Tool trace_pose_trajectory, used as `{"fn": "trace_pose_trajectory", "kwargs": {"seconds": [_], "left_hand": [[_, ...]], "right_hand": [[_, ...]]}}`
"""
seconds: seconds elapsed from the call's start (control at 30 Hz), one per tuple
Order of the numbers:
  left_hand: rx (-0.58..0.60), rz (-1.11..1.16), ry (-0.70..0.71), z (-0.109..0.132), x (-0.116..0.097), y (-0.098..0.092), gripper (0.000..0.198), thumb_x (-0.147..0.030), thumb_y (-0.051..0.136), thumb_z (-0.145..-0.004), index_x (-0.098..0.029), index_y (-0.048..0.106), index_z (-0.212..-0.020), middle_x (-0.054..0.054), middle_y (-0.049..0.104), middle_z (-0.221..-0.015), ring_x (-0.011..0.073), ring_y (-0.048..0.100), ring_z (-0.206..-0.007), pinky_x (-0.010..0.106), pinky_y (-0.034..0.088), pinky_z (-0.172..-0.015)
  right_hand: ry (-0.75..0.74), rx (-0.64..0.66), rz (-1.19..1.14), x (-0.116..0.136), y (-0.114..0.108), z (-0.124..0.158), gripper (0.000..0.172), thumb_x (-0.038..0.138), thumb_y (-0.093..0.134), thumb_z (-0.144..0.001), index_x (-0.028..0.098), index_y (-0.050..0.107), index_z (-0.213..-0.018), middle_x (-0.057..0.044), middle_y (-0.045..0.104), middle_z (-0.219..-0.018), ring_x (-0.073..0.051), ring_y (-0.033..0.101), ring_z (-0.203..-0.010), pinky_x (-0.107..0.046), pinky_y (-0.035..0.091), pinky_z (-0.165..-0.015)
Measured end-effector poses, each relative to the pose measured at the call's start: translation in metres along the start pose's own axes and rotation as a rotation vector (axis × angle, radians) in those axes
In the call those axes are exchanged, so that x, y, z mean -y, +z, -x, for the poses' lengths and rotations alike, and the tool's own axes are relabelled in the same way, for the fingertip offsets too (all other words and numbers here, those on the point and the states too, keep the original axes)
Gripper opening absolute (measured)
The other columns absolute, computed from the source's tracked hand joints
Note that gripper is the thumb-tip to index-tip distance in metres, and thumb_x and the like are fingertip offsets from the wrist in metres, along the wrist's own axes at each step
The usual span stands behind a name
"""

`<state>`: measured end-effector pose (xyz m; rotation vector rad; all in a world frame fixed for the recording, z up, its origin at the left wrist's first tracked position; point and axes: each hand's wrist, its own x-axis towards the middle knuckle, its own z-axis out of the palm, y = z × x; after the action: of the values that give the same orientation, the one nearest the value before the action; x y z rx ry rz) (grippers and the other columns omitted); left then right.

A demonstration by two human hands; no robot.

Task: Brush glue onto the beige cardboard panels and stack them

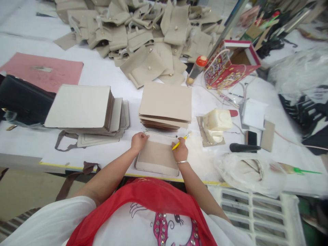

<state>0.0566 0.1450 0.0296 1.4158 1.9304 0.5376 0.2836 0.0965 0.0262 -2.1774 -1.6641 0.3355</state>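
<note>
Beige, with a paler strip along its top, the flat panel [156,153] lies low in the centre of the frame, near the table's front edge. At its upper left corner the left hand [139,140] has thumb and fingers pinched together on the edge. The right hand [180,150], at the upper right corner, grips a yellow brush [176,146] (its pale tip slants up and right). Just above, mid-frame, stands a stack of tan sheets [166,102]; left of centre is a taller, uneven pile of pale boards [79,107]. An off-white container [217,120] sits right of centre, and beige pouches [153,41] heap across the top.
</note>
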Motion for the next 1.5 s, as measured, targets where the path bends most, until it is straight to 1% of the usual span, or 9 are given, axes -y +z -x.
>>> {"fn": "trace_pose_trajectory", "kwargs": {"seconds": [0.43, 0.6, 0.73, 0.83, 0.93, 1.1, 1.2, 1.33, 1.5], "left_hand": [[0.016, -0.106, 0.007, -0.002, 0.000, 0.003, 0.028, -0.046, 0.055, -0.070, -0.019, 0.054, -0.060, 0.000, 0.058, -0.059, 0.0148, 0.053, -0.059, 0.024, 0.033, -0.055], [-0.091, -0.137, 0.041, 0.009, 0.006, -0.012, 0.027, -0.044, 0.058, -0.070, -0.019, 0.053, -0.077, -0.003, 0.051, -0.055, 0.0145, 0.050, -0.057, 0.024, 0.034, -0.054], [-0.264, -0.124, 0.347, 0.038, 0.014, -0.061, 0.024, -0.038, 0.050, -0.079, -0.018, 0.051, -0.093, -0.002, 0.052, -0.062, 0.0129, 0.052, -0.060, 0.024, 0.040, -0.060], [-0.530, -0.262, 0.620, 0.050, 0.019, -0.119, 0.033, -0.039, 0.056, -0.077, -0.016, 0.050, -0.101, 0.007, 0.059, -0.086, 0.0184, 0.056, -0.086, 0.031, 0.042, -0.077], [-0.703, -0.493, 0.602, 0.043, 0.026, -0.179, 0.066, -0.047, 0.063, -0.069, -0.012, 0.042, -0.120, 0.020, 0.049, -0.120, 0.0307, 0.040, -0.117, 0.044, 0.032, -0.094], [-0.431, -0.830, 0.441, 0.022, 0.050, -0.229, 0.070, -0.035, 0.060, -0.073, -0.012, 0.032, -0.132, 0.017, 0.056, -0.111, 0.0313, 0.049, -0.105, 0.049, 0.031, -0.093], [-0.340, -0.903, 0.510, 0.029, 0.060, -0.233, 0.051, -0.020, 0.054, -0.075, -0.012, 0.043, -0.124, 0.012, 0.061, -0.094, 0.0261, 0.055, -0.090, 0.039, 0.040, -0.082], [-0.430, -0.820, 0.830, 0.061, 0.053, -0.220, 0.028, -0.012, 0.047, -0.077, -0.017, 0.055, -0.104, 0.009, 0.061, -0.089, 0.0212, 0.054, -0.084, 0.034, 0.042, -0.077], [-0.385, -0.627, 1.226, 0.117, 0.020, -0.157, 0.026, -0.011, 0.051, -0.077, -0.020, 0.055, -0.101, 0.007, 0.060, -0.086, 0.0189, 0.053, -0.080, 0.035, 0.042, -0.074]], "right_hand": [[0.096, 0.023, -0.016, -0.004, -0.007, -0.002, 0.035, 0.033, 0.046, -0.079, 0.017, 0.042, -0.110, -0.001, 0.058, -0.070, -0.015, 0.053, -0.059, -0.024, 0.034, -0.054], [0.153, -0.046, 0.018, -0.019, -0.020, -0.001, 0.038, 0.033, 0.047, -0.079, 0.016, 0.040, -0.113, -0.002, 0.059, -0.074, -0.015, 0.052, -0.060, -0.024, 0.033, -0.055], [0.167, -0.126, 0.008, -0.036, -0.043, 0.009, 0.039, 0.035, 0.047, -0.080, 0.015, 0.041, -0.113, -0.001, 0.059, -0.070, -0.014, 0.052, -0.055, -0.023, 0.032, -0.052], [0.101, -0.203, -0.019, -0.044, -0.049, 0.015, 0.041, 0.039, 0.049, -0.078, 0.015, 0.043, -0.112, -0.005, 0.062, -0.081, -0.016, 0.055, -0.058, -0.024, 0.034, -0.051], [0.001, -0.251, -0.076, -0.038, -0.049, 0.020, 0.040, 0.038, 0.048, -0.079, 0.015, 0.044, -0.111, -0.008, 0.063, -0.086, -0.018, 0.059, -0.064, -0.025, 0.038, -0.053], [-0.114, -0.269, -0.213, -0.019, -0.051, 0.026, 0.036, 0.036, 0.047, -0.080, 0.015, 0.044, -0.108, -0.008, 0.065, -0.085, -0.019, 0.063, -0.072, -0.026, 0.044, -0.057], [-0.147, -0.247, -0.284, -0.017, -0.053, 0.029, 0.036, 0.036, 0.048, -0.080, 0.016, 0.042, -0.108, -0.007, 0.066, -0.084, -0.019, 0.064, -0.073, -0.026, 0.046, -0.058], [-0.137, -0.230, -0.328, -0.021, -0.062, 0.039, 0.033, 0.036, 0.048, -0.080, 0.017, 0.042, -0.106, -0.007, 0.066, -0.084, -0.018, 0.065, -0.074, -0.027, 0.048, -0.062], [-0.049, -0.195, -0.366, -0.036, -0.064, 0.048, 0.029, 0.032, 0.045, -0.080, 0.018, 0.039, -0.105, -0.006, 0.066, -0.085, -0.017, 0.064, -0.077, -0.028, 0.049, -0.068]]}}
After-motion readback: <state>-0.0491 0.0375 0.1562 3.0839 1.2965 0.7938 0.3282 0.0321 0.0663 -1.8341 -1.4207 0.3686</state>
